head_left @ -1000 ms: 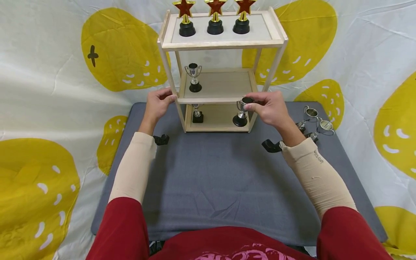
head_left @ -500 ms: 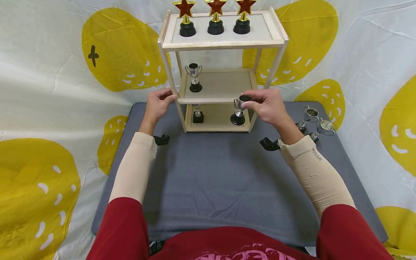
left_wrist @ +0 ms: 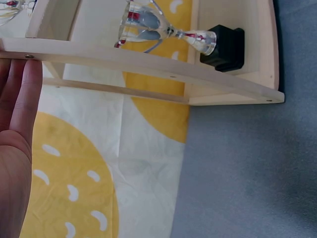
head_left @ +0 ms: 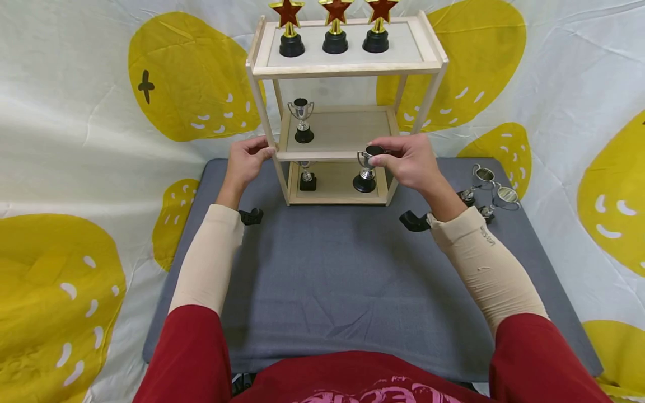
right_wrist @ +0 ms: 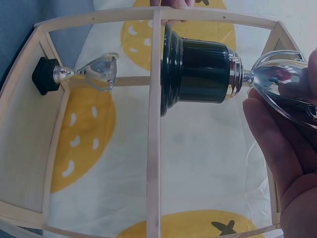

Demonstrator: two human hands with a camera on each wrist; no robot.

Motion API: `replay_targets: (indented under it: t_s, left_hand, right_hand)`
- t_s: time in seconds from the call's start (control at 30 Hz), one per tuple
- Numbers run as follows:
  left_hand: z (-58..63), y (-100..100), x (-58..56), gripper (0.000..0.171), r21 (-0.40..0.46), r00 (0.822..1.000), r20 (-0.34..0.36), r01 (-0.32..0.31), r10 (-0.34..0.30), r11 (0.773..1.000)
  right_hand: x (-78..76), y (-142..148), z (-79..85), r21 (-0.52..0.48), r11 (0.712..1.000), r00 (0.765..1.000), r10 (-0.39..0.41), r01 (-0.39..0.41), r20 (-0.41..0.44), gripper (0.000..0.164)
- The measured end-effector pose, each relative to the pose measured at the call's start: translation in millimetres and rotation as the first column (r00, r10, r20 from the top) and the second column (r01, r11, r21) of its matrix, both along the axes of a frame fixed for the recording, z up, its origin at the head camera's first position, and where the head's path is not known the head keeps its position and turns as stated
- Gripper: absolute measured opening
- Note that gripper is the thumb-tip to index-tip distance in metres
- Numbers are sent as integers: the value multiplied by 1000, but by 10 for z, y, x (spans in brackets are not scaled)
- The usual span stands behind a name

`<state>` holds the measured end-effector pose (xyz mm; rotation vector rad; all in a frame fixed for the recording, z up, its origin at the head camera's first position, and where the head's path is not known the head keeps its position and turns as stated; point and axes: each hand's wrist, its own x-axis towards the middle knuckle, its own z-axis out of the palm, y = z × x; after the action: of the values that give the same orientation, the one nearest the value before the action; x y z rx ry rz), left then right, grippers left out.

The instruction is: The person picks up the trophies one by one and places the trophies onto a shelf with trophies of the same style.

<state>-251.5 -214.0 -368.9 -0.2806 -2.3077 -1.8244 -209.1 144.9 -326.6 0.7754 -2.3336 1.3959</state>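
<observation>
My right hand (head_left: 410, 162) pinches a silver trophy cup (head_left: 366, 174) with a round black base, near its rim and handle. It is held upright in front of the wooden shelf unit (head_left: 332, 156). In the right wrist view, the cup's black base (right_wrist: 203, 69) appears beside the middle tier's front rail (right_wrist: 154, 148); contact cannot be told. My left hand (head_left: 244, 165) grips the unit's left post at the middle tier, thumb in front. A similar cup (head_left: 302, 118) stands at the middle tier's left. Another cup with a square base (head_left: 308, 180) stands below it, partly hidden by the rail.
Star trophies (head_left: 335, 42) stand in a row on the top tier. Two silver cups (head_left: 505, 195) lie tilted at the right of the grey table (head_left: 322, 268). Patterned cloth walls (head_left: 111, 106) stand close behind and beside the unit.
My right hand has moved the trophy cup slightly left and up along the front of the shelf unit. My left hand has stayed on the post.
</observation>
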Motion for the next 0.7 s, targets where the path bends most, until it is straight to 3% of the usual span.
replay_targets:
  t_s: [0.7]
  left_hand:
    - [-8,0,-13,28,2,1000,-11,3,-3,1000]
  right_hand:
    - [-57,-115,86,-21,999,1000,27,-27,13,25]
